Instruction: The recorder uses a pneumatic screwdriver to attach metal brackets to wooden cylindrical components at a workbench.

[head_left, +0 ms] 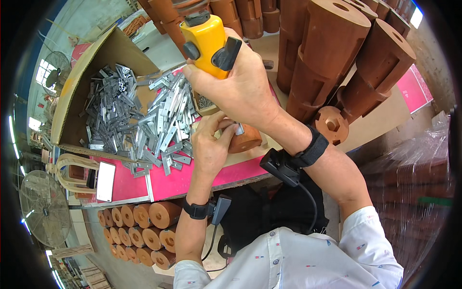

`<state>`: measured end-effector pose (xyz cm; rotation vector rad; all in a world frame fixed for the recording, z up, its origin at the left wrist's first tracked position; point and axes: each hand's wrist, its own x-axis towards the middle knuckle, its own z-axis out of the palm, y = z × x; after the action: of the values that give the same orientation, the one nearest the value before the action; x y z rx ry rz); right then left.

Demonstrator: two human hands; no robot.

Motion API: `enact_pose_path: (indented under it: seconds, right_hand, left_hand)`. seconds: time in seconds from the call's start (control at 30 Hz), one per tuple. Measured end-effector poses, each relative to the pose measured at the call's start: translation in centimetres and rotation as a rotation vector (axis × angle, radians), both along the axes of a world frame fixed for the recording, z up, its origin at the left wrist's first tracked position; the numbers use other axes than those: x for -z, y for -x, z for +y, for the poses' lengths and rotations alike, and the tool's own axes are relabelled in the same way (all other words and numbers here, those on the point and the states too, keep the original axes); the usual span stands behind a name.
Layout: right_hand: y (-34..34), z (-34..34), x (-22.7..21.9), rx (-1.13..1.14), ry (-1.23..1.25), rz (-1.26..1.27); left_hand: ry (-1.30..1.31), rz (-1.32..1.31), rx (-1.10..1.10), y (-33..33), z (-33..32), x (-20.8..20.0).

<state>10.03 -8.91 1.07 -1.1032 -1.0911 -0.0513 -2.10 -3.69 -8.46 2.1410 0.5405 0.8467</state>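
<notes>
My right hand [243,84] is wrapped round the yellow body of a power screwdriver [207,41], held upright above the table. The tool's lower end is hidden behind that hand. Below it, my left hand [210,144] pinches a small grey metal plate [239,129] against the side of a reddish-brown wooden cylinder [247,141]. The cylinder lies on its side near the table's front edge, partly covered by my fingers. Just beyond my left hand, a small box of screws [206,102] is partly hidden by my right hand.
Many metal plates [166,123] spill from a cardboard box [67,108] at the left. A white phone [106,181] lies on the pink table edge [185,185]. Tall brown cylinders [332,38] stand stacked at the right. More cylinders [163,214] are piled below left, near a fan [44,207].
</notes>
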Motion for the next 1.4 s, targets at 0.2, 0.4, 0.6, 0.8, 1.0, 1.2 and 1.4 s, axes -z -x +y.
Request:
enact_pose_path:
  seconds: [0.2,0.4,0.6,0.8,1.0,1.2,1.4]
  right_hand:
    - [0.2,0.1,0.1,-0.006,0.001,-0.035]
    - [0.1,-0.1,0.3,0.042,0.026,-0.077]
    - [0.5,0.0,0.4,0.014,0.009,-0.060]
    - [0.4,-0.1,0.4,0.004,0.021,-0.043]
    - [0.0,0.2,0.9,0.001,0.024,-0.023]
    - [-0.2,0.1,1.4,-0.010,0.047,0.001]
    - [-0.1,0.2,1.7,-0.049,0.040,0.025]
  left_hand:
    - [0.002,-0.003,-0.018,0.2,-0.2,-0.1]
    - [0.082,0.069,0.059,0.7,-0.1,-0.7]
    - [0.086,0.175,0.227,0.9,0.7,-0.8]
    - [0.120,0.181,0.267,0.7,1.1,-0.5]
    - [0.146,0.181,0.249,0.8,1.4,0.3]
    - [0.183,0.179,0.255,0.7,1.6,0.9]
    - [0.202,0.146,0.285,0.6,1.6,0.8]
